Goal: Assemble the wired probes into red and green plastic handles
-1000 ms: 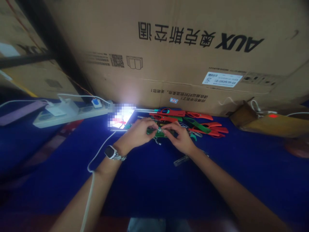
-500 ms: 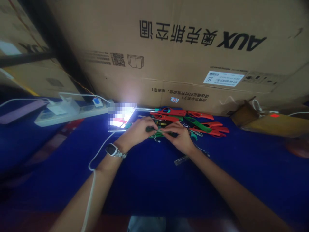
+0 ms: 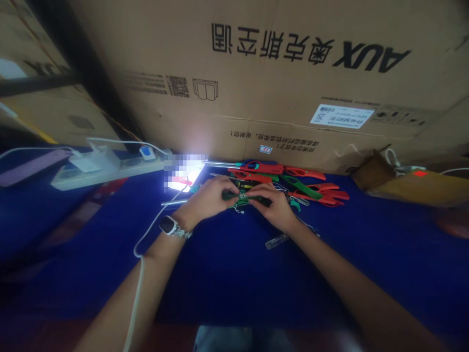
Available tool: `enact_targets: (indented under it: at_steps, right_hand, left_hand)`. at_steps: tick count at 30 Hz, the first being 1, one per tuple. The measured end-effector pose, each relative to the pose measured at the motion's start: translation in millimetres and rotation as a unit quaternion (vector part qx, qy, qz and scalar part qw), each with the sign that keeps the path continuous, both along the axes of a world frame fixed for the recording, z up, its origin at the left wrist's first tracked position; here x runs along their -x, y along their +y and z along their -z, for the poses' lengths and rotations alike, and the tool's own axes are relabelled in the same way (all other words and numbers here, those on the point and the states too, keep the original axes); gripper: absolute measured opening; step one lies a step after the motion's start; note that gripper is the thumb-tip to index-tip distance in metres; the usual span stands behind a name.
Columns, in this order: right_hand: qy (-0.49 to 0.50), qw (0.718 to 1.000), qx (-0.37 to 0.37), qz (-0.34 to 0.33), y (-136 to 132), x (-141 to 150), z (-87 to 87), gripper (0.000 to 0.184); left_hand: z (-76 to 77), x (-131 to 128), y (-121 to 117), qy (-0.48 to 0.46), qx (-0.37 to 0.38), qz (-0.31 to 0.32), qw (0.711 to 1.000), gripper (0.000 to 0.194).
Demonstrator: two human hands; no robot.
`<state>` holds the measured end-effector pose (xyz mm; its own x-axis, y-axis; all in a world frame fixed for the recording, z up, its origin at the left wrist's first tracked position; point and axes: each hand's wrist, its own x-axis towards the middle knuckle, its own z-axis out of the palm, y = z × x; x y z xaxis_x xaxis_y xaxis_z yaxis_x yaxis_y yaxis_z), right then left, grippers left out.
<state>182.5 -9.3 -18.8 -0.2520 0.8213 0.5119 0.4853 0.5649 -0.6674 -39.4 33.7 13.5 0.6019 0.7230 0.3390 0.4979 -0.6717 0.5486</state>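
My left hand (image 3: 210, 198), with a watch on its wrist, pinches one end of a small dark green piece (image 3: 230, 195). My right hand (image 3: 275, 205) has thumb and fingers closed on the other end, meeting the left fingertips. A pale bit shows between the fingertips; its kind is too small to make out. Behind the hands lie a red long-nosed lighter (image 3: 262, 167) with a metal tube and a green handle shell (image 3: 301, 188). Several red handle shells (image 3: 328, 196) are heaped to the right. Thin white wires (image 3: 239, 210) stick out below the fingers.
A transparent rod-like handle (image 3: 277, 241) lies near my right wrist on the blue cloth (image 3: 227, 274). At left are a glaring lit screen (image 3: 190, 175) and a white power strip (image 3: 110, 168). A white cable (image 3: 139, 274) crosses my left forearm. A large cardboard box (image 3: 271, 98) stands behind.
Both hands stay together around the dark green piece, which shows slightly more between the fingers. My right hand has shifted only a little, and the view has moved slightly.
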Motion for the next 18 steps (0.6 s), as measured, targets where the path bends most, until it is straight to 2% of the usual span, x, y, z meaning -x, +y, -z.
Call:
enact_targets:
  at_steps: [10, 18]
  right_hand:
    - [-0.028, 0.999, -0.025, -0.002, 1.1, 0.9, 1.0, 0.024]
    - [-0.042, 0.995, -0.091, 0.01, 0.1, 3.4, 2.2, 0.031]
  left_hand:
    - [7.4, 0.4, 3.9, 0.003, 0.007, 0.001, 1.0, 0.006]
    - [8.6, 0.8, 4.4, 0.004, 0.022, 0.002, 1.0, 0.004]
